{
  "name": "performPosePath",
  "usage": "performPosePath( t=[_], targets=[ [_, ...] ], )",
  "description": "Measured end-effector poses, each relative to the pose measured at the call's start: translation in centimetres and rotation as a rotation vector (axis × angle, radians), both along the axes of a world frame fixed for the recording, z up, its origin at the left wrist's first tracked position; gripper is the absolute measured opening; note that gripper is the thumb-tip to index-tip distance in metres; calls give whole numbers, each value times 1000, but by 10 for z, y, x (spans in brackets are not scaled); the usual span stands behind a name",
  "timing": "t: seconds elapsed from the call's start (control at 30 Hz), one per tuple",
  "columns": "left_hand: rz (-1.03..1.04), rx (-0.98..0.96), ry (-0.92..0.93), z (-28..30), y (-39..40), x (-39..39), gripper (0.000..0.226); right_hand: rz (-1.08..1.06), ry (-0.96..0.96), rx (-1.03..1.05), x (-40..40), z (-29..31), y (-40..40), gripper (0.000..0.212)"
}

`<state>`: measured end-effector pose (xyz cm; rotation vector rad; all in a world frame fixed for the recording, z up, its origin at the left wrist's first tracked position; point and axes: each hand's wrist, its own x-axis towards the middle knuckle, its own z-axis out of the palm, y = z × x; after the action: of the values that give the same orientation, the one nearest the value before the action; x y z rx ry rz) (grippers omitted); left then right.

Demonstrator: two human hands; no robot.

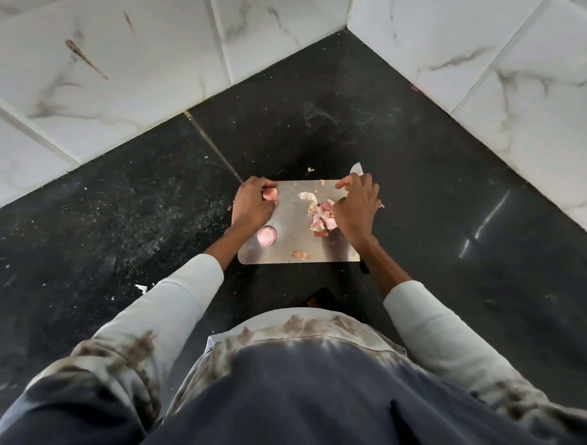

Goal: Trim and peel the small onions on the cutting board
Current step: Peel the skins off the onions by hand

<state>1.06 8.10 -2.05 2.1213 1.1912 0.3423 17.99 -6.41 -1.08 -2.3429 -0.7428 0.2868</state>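
A steel cutting board (295,222) lies on the dark counter. My left hand (252,205) is at the board's far left corner, its fingers curled round a small pink onion (270,193). A peeled onion (267,236) stands on the board's left edge, just below that hand. My right hand (355,208) is at the board's right side with fingers curled round a knife (356,169). The pale blade tip pokes out beyond the fingers, and a dark handle end shows below the wrist. Pink and papery onion peels (322,217) lie heaped beside the right hand.
The black stone counter (314,120) runs into a corner of white marble-look wall tiles (144,60). Small skin scraps dot the counter around the board, with one scrap (300,254) on the board's near edge. My torso is close to the counter's near side.
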Motion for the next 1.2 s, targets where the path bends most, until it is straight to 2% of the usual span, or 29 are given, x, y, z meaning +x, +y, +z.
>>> performPosePath(
  t=[0.17, 0.33, 0.47, 0.53, 0.67, 0.8, 0.9, 1.03, 1.2],
  targets=[
    [-2, 7, -84, 0, -1, 2, 28, 28, 37, -42, 8, -7, 2, 19],
    [-68, 77, -178, 6, -4, 5, 28, 60, 8, -56, 11, -2, 1, 24],
    [-109, 168, -197, 11, -11, 10, 33, 47, -35, -14, 12, 2, 1, 17],
    [-117, 148, -198, 15, -14, 13, 40, 47, 70, 51, 13, 2, 4, 15],
    [-152, 103, -174, 21, -19, 22, 57, 204, 304, 186, 12, 8, 7, 16],
    [-235, 97, -165, 26, -23, 29, 61, 344, 461, 172, 8, 12, 13, 35],
    [-291, 100, -157, 30, -23, 34, 63, 324, 589, 242, 6, 15, 11, 42],
    [-324, 104, -190, 34, -23, 35, 65, 271, 734, 341, 7, 20, 8, 41],
    [-217, 30, -318, 37, -27, 33, 61, 161, 892, 447, 9, 19, 5, 35]
  ],
)
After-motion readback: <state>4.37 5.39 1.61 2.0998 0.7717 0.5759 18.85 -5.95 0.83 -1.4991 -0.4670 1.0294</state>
